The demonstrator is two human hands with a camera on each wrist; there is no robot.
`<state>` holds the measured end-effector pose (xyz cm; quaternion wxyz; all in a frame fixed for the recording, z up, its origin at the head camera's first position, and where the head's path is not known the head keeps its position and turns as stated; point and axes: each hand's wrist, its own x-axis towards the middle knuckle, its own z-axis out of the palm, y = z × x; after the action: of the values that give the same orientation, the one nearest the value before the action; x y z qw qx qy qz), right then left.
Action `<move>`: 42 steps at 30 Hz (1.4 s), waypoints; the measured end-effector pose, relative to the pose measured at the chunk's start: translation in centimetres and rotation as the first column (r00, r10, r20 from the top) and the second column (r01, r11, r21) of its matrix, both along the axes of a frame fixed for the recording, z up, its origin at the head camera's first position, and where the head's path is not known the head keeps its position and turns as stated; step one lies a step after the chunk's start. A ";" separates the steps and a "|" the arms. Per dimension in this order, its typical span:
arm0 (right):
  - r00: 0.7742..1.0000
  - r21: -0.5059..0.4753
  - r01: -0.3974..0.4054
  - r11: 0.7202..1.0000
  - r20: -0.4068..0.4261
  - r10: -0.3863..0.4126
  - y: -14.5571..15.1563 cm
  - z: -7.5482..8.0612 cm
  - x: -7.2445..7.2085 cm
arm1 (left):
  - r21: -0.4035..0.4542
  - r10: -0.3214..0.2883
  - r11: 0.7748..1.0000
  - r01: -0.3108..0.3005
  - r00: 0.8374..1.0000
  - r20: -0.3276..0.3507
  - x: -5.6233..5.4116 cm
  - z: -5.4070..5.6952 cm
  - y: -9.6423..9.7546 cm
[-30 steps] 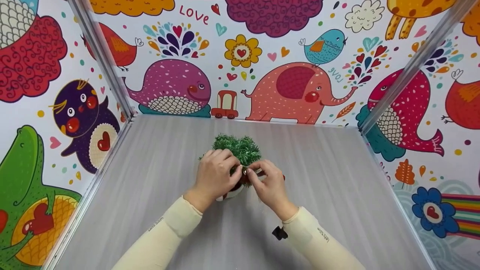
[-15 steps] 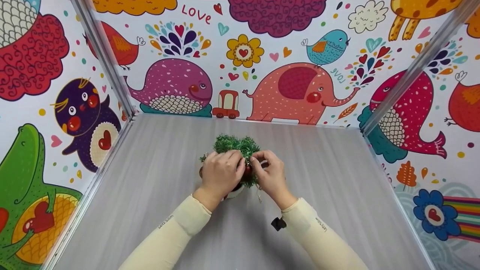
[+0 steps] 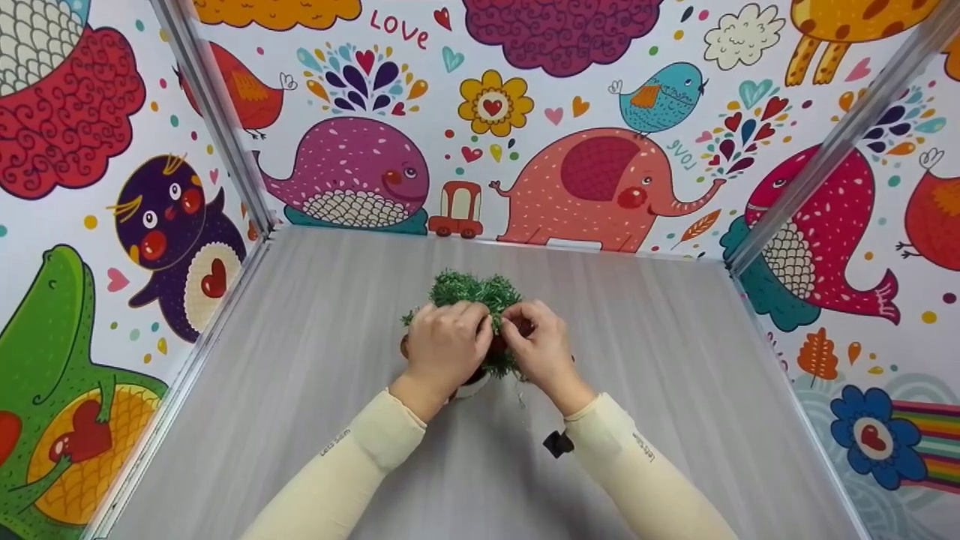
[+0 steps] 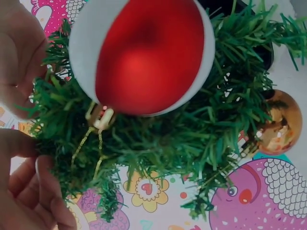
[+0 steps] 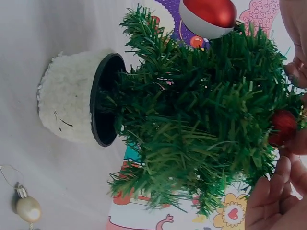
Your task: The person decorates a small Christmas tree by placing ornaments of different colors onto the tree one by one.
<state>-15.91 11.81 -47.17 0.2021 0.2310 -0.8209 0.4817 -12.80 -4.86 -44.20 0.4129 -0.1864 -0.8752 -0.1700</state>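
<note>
A small artificial Christmas tree stands in a fuzzy white pot. My left hand is at the front of the tree, its fingertips pinching a branch. Beside it, my right hand has thumb and forefinger drawn together at a dark red bauble. The bauble lies against the green between both hands; its cord is hidden. On the tree's left side hangs a red-and-white bauble with a gold cap and cord. A shiny copper-gold bauble hangs there too.
A pale gold bauble with a thin cord lies on the grey table near the pot. Printed cartoon walls with metal corner posts enclose the table. A black clip hangs by the right sleeve.
Both hands have moved up slightly from the gold cap and cord visible between them to the branch. The left hand has shifted right, and the red bauble now shows below the fingertips.
</note>
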 end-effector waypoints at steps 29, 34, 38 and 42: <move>0.985 0.028 -0.043 0.999 0.168 0.038 0.0 1.0 0.6 | -0.012 -0.054 0.998 0.054 0.997 0.061 -0.1 0.2 -0.3; 0.979 -0.017 -0.046 0.999 0.196 0.048 0.0 0.7 0.6 | -0.042 -0.063 0.997 0.065 0.996 0.065 0.0 0.3 -0.5; 0.979 -0.076 -0.020 0.997 0.199 0.035 -0.2 0.5 0.7 | -0.044 -0.056 0.997 0.058 0.997 0.057 0.0 0.3 -0.5; 0.984 -0.157 -0.010 0.987 0.176 0.038 -0.4 0.3 0.7 | -0.046 -0.043 0.998 0.045 0.998 0.052 -0.1 0.3 -0.4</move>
<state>-15.26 11.40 -46.83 0.1395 0.1801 -0.7927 0.5655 -12.85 -5.28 -43.92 0.3819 -0.2109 -0.8849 -0.1631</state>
